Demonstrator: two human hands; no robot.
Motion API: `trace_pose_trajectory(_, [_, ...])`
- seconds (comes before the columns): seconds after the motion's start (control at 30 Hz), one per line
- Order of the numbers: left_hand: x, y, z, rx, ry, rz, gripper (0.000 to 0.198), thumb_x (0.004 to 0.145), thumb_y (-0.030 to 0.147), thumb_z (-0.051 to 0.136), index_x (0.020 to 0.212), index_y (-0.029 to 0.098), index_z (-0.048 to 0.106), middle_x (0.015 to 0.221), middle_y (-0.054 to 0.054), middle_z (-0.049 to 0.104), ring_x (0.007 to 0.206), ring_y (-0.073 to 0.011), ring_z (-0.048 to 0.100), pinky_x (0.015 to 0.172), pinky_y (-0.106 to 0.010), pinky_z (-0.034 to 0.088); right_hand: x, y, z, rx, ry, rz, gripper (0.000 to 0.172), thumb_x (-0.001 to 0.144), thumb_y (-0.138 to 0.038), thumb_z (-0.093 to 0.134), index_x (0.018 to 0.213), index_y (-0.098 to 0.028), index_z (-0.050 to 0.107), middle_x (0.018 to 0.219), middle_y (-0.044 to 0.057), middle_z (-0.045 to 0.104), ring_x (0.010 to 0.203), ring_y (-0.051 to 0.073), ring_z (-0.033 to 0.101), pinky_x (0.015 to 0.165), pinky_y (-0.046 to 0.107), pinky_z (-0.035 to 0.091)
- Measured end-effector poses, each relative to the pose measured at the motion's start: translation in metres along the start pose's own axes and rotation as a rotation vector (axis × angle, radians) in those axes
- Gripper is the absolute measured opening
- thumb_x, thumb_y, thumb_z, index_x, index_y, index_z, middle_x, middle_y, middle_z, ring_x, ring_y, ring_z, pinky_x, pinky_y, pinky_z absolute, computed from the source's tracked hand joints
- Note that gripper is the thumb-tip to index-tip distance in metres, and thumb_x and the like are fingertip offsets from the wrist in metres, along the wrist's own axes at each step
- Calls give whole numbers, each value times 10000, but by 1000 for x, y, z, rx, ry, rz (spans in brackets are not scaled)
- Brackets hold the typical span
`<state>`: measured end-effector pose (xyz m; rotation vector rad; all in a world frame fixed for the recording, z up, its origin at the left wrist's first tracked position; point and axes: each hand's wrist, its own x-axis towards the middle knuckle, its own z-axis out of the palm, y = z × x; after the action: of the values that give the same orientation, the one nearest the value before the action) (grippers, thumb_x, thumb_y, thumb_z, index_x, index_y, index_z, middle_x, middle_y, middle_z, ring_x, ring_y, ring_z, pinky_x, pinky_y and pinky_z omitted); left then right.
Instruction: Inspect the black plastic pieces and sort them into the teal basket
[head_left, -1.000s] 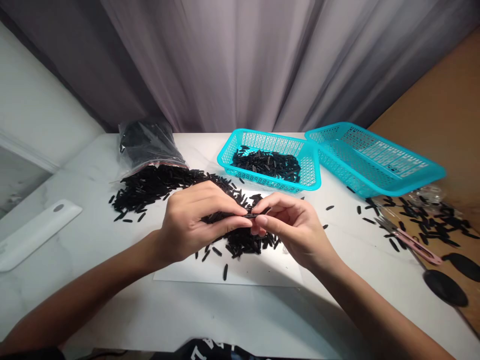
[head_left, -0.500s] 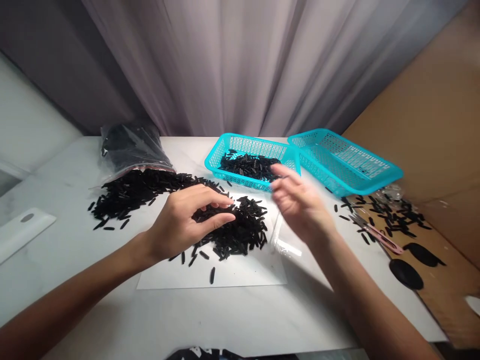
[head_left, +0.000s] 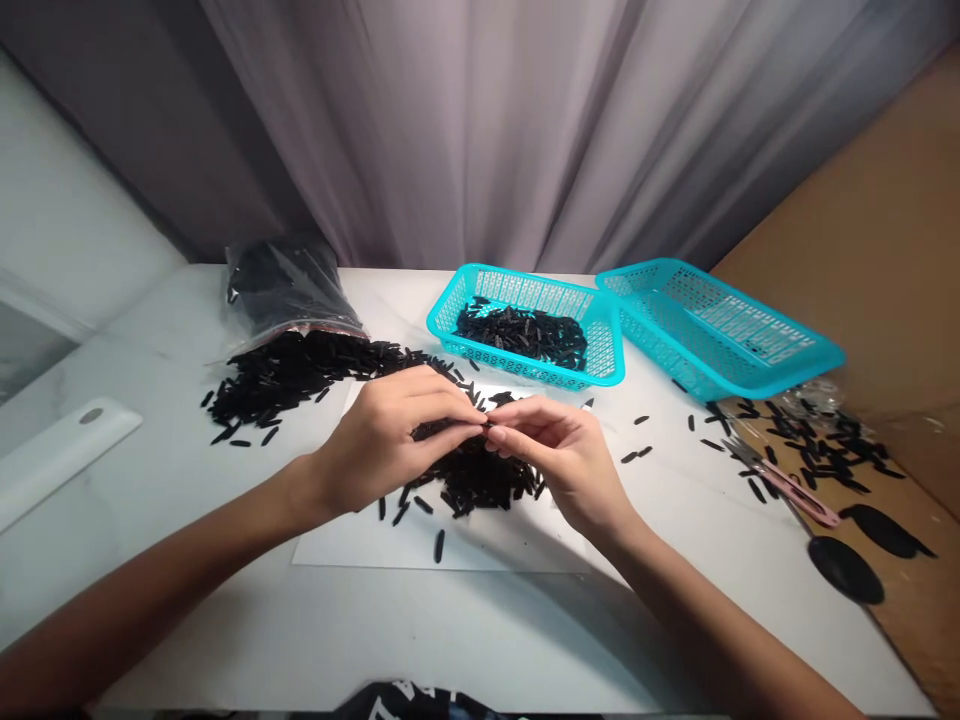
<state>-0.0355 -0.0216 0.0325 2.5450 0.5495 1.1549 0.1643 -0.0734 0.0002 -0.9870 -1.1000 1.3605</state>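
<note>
My left hand [head_left: 394, 425] and my right hand [head_left: 570, 460] meet over a pile of small black elongated pieces [head_left: 484, 480]. Thumb and forefinger of each are pinched together on a small black piece [head_left: 488, 422], mostly hidden by the fingertips. Beneath the pile lies a white sheet [head_left: 360, 545], with a few loose pieces near its front. Behind my hands stands a turquoise basket [head_left: 450, 345], partly filled with similar black pieces.
A clear plastic bag [head_left: 289, 285] spills black pieces at the back left. A second turquoise basket [head_left: 750, 370] stands back right, near scattered pieces, pink-handled scissors [head_left: 795, 495] and black oval pads [head_left: 846, 570]. A white object [head_left: 64, 460] lies at left.
My right hand has moved from near the basket to meet the left, and both now pinch a small black piece. The view has shifted slightly.
</note>
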Motion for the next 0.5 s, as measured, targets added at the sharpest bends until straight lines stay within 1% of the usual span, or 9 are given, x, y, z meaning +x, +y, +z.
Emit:
trace_pose_trajectory(0.1, [-1, 1, 1, -17, 34, -49, 90, 838, 114, 752, 920, 146, 731, 829, -20, 759, 762, -125, 677, 715, -238, 538, -3, -3, 1, -8, 31, -56, 98, 774, -208, 831, 854, -226, 776, 745, 0, 769, 692, 117, 720, 651, 201, 570])
trace_pose_trajectory(0.2, [-1, 4, 1, -41, 54, -94, 103, 824, 124, 769, 917, 147, 732, 800, -10, 751, 706, -109, 667, 663, -222, 532, -6, -6, 3, 2, 36, -63, 135, 775, -205, 832, 890, -226, 765, 771, 7, 780, 702, 129, 735, 652, 209, 591])
trace_pose_trajectory(0.33, [-1, 8, -1, -82, 93, -84, 97, 818, 126, 777, 899, 149, 728, 808, -18, 760, 721, -114, 686, 677, -224, 552, -7, -9, 4, -25, 40, -65, 126, 780, -225, 830, 888, -216, 766, 757, 13, 774, 673, 139, 732, 639, 228, 607])
trace_pose_trajectory(0.5, [1, 11, -3, -107, 95, -78, 105, 821, 143, 778, 910, 167, 727, 801, -15, 765, 710, -122, 698, 665, -232, 564, -9, -10, 5, -71, 42, -95, 66, 787, -218, 825, 830, -216, 775, 723, 9, 750, 639, 129, 709, 605, 215, 594])
